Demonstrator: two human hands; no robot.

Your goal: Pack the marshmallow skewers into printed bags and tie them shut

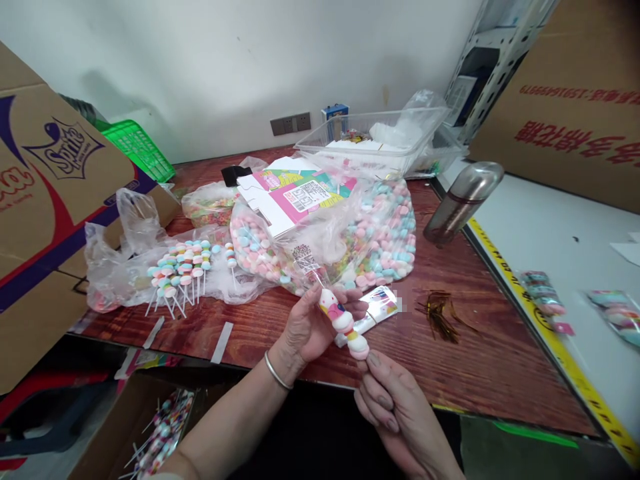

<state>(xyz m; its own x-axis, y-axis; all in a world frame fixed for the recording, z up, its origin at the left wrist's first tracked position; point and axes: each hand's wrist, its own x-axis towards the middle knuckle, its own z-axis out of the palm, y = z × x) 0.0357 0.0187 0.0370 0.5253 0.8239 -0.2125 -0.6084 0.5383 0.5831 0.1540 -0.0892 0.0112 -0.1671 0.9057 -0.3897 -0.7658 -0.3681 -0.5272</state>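
Observation:
A skewer of pastel marshmallows [356, 342] is held between my two hands over the table's front edge, its upper part inside a printed clear wrapper [327, 303]. My left hand [307, 330] is closed round the wrapper, some fingers stretched behind it. My right hand [393, 400] pinches the skewer's lower end; the stick is hidden in the fingers. Just behind lies a stack of printed wrappers [383, 303]. Gold twist ties [443, 315] are to the right. Several finished marshmallow skewers [187, 263] rest on plastic at the left.
Large bags of marshmallows [385, 230] lie mid-table, with printed card [280, 193] on top. Behind is a clear plastic tub [370, 150]. A steel flask [463, 203] stands right. Cardboard boxes [40, 220] flank the table; another box [113, 427] below holds skewers. Wrapped packs [545, 297] lie far right.

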